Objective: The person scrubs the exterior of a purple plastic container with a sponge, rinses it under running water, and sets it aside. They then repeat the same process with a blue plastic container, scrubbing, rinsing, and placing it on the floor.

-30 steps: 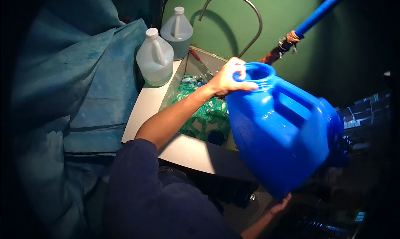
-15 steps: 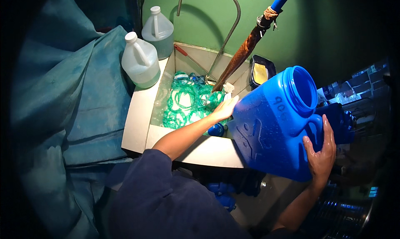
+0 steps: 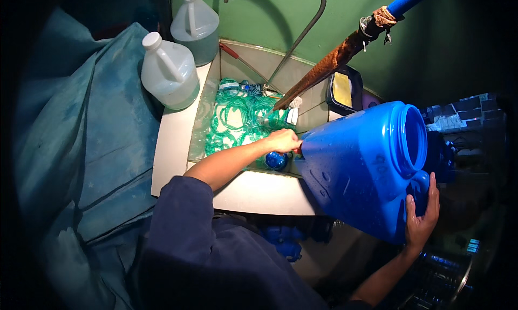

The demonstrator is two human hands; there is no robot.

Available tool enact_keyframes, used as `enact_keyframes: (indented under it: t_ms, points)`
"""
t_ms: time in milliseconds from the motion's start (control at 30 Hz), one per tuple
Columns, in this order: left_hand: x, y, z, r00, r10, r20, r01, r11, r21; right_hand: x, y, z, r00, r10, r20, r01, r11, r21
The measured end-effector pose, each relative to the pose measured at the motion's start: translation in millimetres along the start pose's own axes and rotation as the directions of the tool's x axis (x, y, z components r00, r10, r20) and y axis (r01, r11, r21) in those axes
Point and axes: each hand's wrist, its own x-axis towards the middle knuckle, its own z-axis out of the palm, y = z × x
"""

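Note:
A large wet blue plastic water jug (image 3: pixel 353 159) with a wide uncapped mouth rests tilted over the right front edge of the sink (image 3: pixel 259 194). My right hand (image 3: pixel 422 221) holds its right side beside the moulded handle, thumb and fingers apart against the plastic. At the jug's left end, my left hand (image 3: pixel 284 141) is closed around a small reddish piece, mostly hidden by the fingers. Beneath that hand, green ring-shaped plastic pieces (image 3: pixel 232 118) fill the sink, with a round blue cap (image 3: pixel 276 160) near the front wall.
Two translucent jugs, a front one (image 3: pixel 171 75) and a rear one (image 3: pixel 195 29), stand on the left ledge. A rusty pole (image 3: pixel 329 64) slants into the sink. Behind the blue jug sits a black tub (image 3: pixel 345 88) with a yellow sponge. Blue-green cloth (image 3: pixel 102 142) hangs at left.
The blue jug has shifted slightly right and down, its mouth turning further right. My left hand has gone from lying flat against the jug to closing at its left end.

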Motion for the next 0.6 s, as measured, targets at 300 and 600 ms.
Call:
enact_keyframes:
  t_ms: [300,600]
  points:
    - [-8,21,-18,0.970,0.223,0.092,-0.235,0.961,0.147,-3,3,1,0.999,0.048,-0.019,-0.049,0.997,-0.058]
    - [-10,16,-4,0.900,0.435,0.043,-0.431,0.868,0.246,-15,15,3,0.995,0.104,-0.007,-0.105,0.992,-0.076]
